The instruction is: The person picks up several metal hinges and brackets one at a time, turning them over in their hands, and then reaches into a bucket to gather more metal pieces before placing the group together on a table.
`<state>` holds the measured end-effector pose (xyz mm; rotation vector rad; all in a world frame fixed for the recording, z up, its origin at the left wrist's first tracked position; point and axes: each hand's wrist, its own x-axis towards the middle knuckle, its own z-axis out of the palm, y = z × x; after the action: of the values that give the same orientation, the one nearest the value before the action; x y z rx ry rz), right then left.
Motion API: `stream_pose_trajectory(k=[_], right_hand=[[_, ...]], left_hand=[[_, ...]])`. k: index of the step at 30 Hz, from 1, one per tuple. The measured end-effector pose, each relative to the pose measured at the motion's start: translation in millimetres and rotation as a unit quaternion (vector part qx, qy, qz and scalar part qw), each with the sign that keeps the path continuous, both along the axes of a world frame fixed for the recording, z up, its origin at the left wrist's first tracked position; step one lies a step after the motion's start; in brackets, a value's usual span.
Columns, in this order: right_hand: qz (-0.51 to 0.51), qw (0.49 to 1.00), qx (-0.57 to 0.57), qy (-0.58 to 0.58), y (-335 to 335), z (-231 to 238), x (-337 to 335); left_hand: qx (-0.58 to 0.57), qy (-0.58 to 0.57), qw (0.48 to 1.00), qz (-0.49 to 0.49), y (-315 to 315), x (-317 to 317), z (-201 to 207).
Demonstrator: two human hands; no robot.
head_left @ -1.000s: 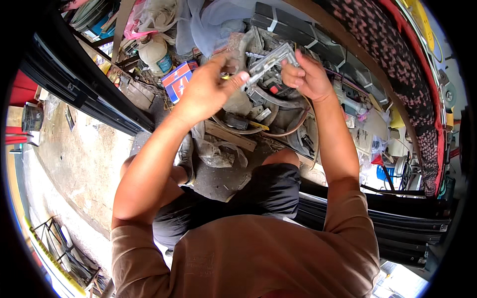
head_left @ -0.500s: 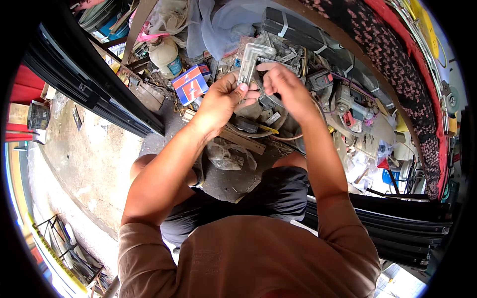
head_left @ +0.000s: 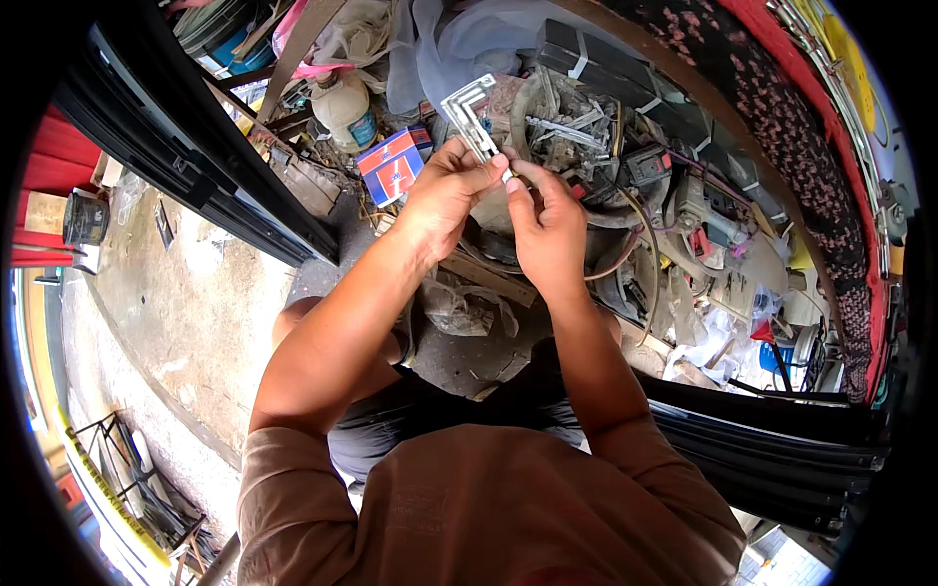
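Observation:
A silvery, L-shaped metal corner bracket (head_left: 473, 121) with a slotted face is raised in front of me, its short arm uppermost. My left hand (head_left: 448, 191) is closed around the lower end of its long arm, thumb on top. Close against it, my right hand (head_left: 543, 217) pinches thumb and forefinger together at that same end. A small pale piece (head_left: 507, 176) shows between the fingertips; I cannot tell whether it is part of the bracket or separate. Just left of the hands lies a blue, orange and white carton (head_left: 393, 171).
A heap of metal parts (head_left: 576, 127), cables and plastic bags spreads beyond and right of my hands. A dirty white jug (head_left: 342, 109) stands at the upper left. Long black metal profiles (head_left: 195, 166) slant down the left side; more profiles (head_left: 762, 444) lie at the lower right.
My right hand has come down and in from the right and now pinches beside the left. The bracket has tilted, its top swinging left.

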<state>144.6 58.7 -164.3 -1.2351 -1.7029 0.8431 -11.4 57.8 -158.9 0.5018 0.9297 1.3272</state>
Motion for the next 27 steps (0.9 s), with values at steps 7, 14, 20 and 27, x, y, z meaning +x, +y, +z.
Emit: stream_pose_trajectory(k=[7, 14, 20, 27], right_hand=[[0.021, 0.984, -0.167, 0.061, 2.7, -8.5, 14.5], [0.017, 0.967, -0.231, 0.105, -4.1, -10.3, 22.8], [-0.035, 0.881, -0.362, 0.302, 24.8, -47.9, 52.6], [-0.126, 0.933, -0.289, 0.175, 122.8, -89.3, 65.7]], left_hand=[[0.057, 0.170, 0.984, -0.010, 6.8, -2.6, -16.8], [0.054, 0.219, 0.973, -0.043, 5.7, -0.3, -17.9], [0.000, 0.365, 0.917, -0.163, -1.4, -4.4, -12.3], [0.069, 0.496, 0.829, -0.250, -14.5, 3.1, -11.2]])
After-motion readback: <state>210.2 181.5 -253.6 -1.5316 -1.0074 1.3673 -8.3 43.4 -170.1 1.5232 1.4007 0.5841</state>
